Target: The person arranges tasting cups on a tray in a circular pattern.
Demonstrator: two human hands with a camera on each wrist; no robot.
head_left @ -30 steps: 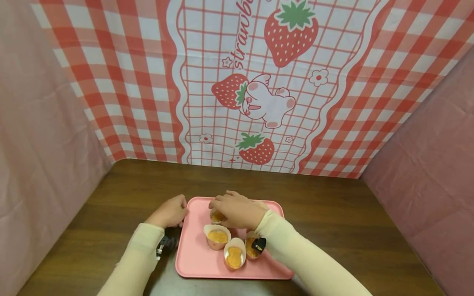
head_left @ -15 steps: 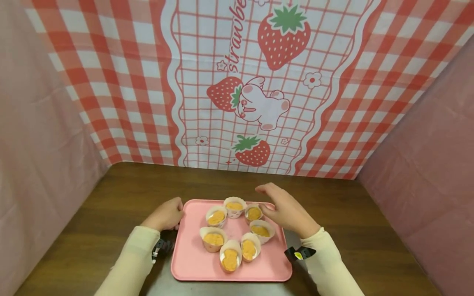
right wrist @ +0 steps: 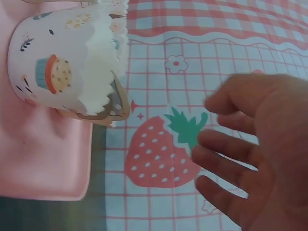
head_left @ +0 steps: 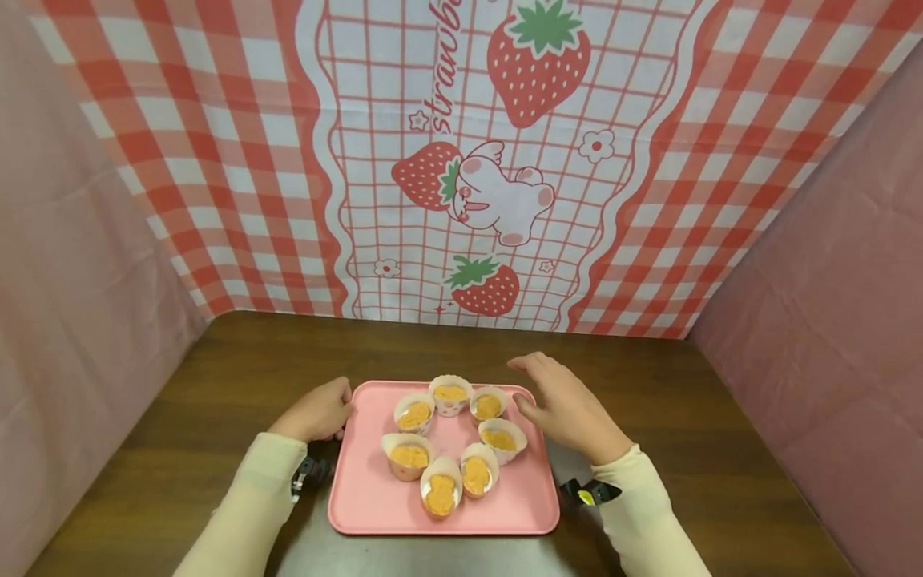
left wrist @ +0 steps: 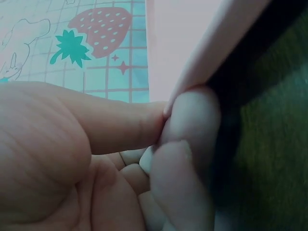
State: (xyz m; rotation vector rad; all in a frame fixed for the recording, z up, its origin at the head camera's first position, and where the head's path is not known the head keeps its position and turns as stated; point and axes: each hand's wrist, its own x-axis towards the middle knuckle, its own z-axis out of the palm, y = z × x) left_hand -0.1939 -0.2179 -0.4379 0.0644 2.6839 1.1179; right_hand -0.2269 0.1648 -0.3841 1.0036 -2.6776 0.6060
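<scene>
Several cupcakes in pale printed paper cups stand in a ring on a pink tray (head_left: pixel 368 509); one near cupcake (head_left: pixel 441 493) leans its tall cup rim backward. At the tray's left edge, my left hand (head_left: pixel 316 413) pinches the rim. In the left wrist view, thumb and curled fingers of that hand (left wrist: pixel 72 130) meet on the tray edge (left wrist: pixel 202 53). My right hand (head_left: pixel 566 409) hovers by the tray's upper right corner, fingers loosely bent and holding nothing. The right wrist view has it (right wrist: pixel 269 139) apart from a printed paper cup (right wrist: pixel 67 62).
Brown wood tabletop (head_left: pixel 671 449) surrounds the tray on its left, far and right sides. A strawberry-print checked cloth (head_left: pixel 497 200) hangs behind the table. Pink cloths (head_left: pixel 815 264) close off both sides.
My right hand has lifted off the far-left cupcakes and moved right, to beside the tray's right edge, uncovering the ring. My left hand stays on the tray rim.
</scene>
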